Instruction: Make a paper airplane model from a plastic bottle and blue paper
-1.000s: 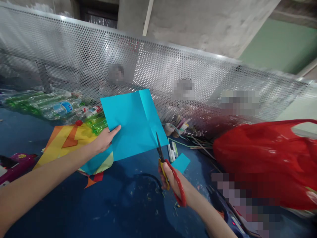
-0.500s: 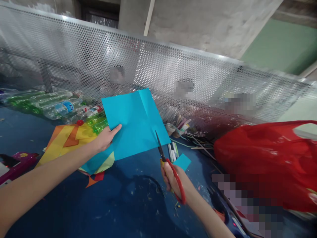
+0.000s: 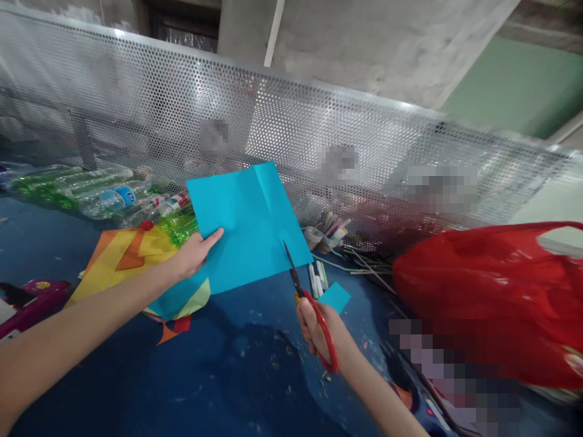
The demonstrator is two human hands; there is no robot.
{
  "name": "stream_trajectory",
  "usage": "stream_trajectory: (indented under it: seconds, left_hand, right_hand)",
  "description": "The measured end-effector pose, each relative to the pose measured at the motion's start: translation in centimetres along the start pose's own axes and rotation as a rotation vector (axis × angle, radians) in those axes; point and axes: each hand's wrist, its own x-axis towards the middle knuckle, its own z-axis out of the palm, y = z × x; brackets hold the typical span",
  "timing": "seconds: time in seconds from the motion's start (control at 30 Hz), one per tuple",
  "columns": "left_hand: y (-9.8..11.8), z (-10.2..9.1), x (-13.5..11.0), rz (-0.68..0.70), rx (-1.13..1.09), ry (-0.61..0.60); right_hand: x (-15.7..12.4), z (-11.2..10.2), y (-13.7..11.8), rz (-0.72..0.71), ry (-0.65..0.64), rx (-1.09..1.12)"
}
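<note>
A creased sheet of blue paper (image 3: 246, 227) is held up over the table, its left edge pinched by my left hand (image 3: 197, 254) with the thumb on top. My right hand (image 3: 319, 328) grips scissors (image 3: 297, 282) with red and yellow handles. Their dark blades point up and overlap the sheet's lower right part; I cannot tell whether the paper lies between them. Below my left hand is a pile of yellow, orange and blue paper (image 3: 121, 252). A small blue paper piece (image 3: 336, 296) lies behind my right hand, beside several white markers (image 3: 317, 276).
Plastic bottles (image 3: 113, 197) lie along the back left, before a perforated metal panel (image 3: 218, 97). A red plastic bag (image 3: 483, 285) fills the right side. A purple object (image 3: 40, 297) is at the left edge. Thin sticks (image 3: 371, 267) and a cup of pens (image 3: 332, 233) stand near the panel.
The scissors' blades have shifted slightly left and tilted a little. My left hand and the blue sheet have stayed almost still.
</note>
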Motion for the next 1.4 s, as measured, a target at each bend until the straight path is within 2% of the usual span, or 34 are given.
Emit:
stream_trajectory:
  seconds: [0.23, 0.6, 0.7, 0.93, 1.17, 1.3, 1.4]
  left_hand:
    - [-0.2, -0.2, 0.3, 0.003, 0.08, 0.002]
    - [0.3, 0.1, -0.2, 0.018, 0.055, -0.007]
    - [0.4, 0.3, -0.4, 0.017, 0.045, 0.002]
    - [0.2, 0.1, -0.3, 0.045, 0.193, 0.049]
    - [0.0, 0.8, -0.8, 0.143, 0.233, -0.011]
    - [0.8, 1.7, -1.8, 0.107, 0.287, -0.021]
    - [1.6, 2.3, -2.5, 0.079, 0.395, 0.033]
  right_hand:
    - [0.1, 0.1, 0.2, 0.025, 0.023, -0.011]
    - [-0.1, 0.1, -0.3, 0.07, 0.028, -0.034]
    - [-0.1, -0.1, -0.4, 0.023, -0.009, -0.032]
    - [-0.1, -0.5, 0.0, -0.151, -0.117, -0.12]
    - [-0.3, -0.8, -0.2, -0.144, -0.164, -0.03]
    - [-0.3, -0.8, -0.2, -0.124, -0.191, 0.11]
    - [-0.4, -0.7, -0.1, -0.111, -0.193, 0.156]
